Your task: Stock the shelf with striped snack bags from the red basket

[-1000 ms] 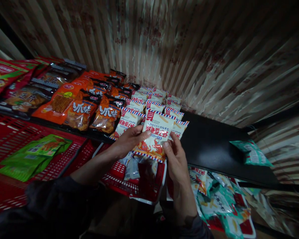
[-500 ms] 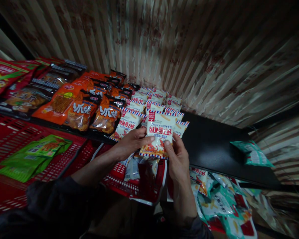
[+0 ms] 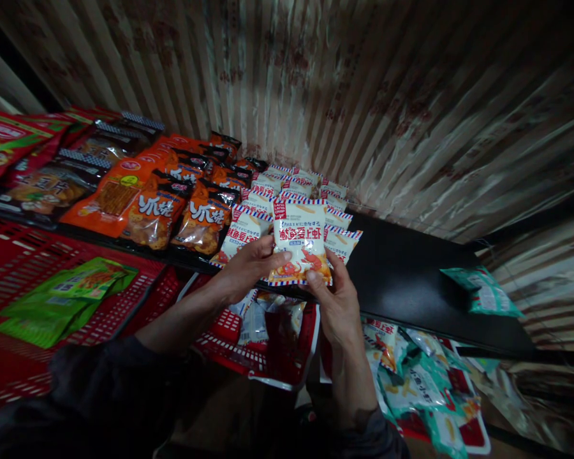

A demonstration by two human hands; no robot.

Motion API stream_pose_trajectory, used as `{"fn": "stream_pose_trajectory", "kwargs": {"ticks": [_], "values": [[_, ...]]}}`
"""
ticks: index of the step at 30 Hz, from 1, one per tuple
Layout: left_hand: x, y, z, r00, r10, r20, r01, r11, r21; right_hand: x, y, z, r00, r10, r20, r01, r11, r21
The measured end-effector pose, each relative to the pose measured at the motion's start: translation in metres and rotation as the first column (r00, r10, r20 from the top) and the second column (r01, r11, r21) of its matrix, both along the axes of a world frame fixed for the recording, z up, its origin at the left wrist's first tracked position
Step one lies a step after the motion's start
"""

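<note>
Between my two hands is a white snack bag (image 3: 299,239) with red lettering and striped edges, its front facing me. My left hand (image 3: 251,264) grips its lower left side, thumb on the front. My right hand (image 3: 332,287) pinches the lower right corner, thumb also on the front. Matching white snack bags (image 3: 246,233) stand in rows on the black shelf (image 3: 402,268) right behind the held one, which hides part of them. Left of these are orange-and-black snack bags (image 3: 205,220).
A red basket (image 3: 287,376) with a few bags sits below my hands. Another red basket (image 3: 23,255) at left holds green packets (image 3: 67,299). At lower right, teal bags (image 3: 418,386) fill a basket. One teal bag (image 3: 483,292) lies at the shelf's right end. Pleated curtain (image 3: 306,76) hangs behind.
Both hands have moved the white snack bag slightly up and left, closer to the rows on the shelf. The grip looks the same.
</note>
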State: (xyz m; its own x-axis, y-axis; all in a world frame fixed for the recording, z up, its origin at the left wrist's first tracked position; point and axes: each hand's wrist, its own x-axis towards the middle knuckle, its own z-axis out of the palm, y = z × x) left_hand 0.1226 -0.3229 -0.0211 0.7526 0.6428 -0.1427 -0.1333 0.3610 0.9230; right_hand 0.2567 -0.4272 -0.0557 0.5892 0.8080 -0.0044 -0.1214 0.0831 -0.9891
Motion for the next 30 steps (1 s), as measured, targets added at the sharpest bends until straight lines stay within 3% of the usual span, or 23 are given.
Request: {"fn": "stream_pose_trajectory", "kwargs": {"ticks": [13,21,30], "values": [[0.001,-0.001,-0.005,0.999,0.036,0.016,-0.035,0.998,-0.051,-0.002,0.000,-0.002,0.997,0.070,0.012,-0.071,0.997,0.029],[0.001,-0.003,-0.003,0.997,0.060,0.055,-0.058,0.998,-0.040,0.000,-0.005,0.008,0.989,0.128,0.069,-0.130,0.991,0.023],[0.007,-0.009,0.001,1.000,-0.021,-0.003,0.021,0.997,0.068,0.007,-0.006,0.012,0.969,-0.024,0.247,0.038,0.998,-0.053]]}}
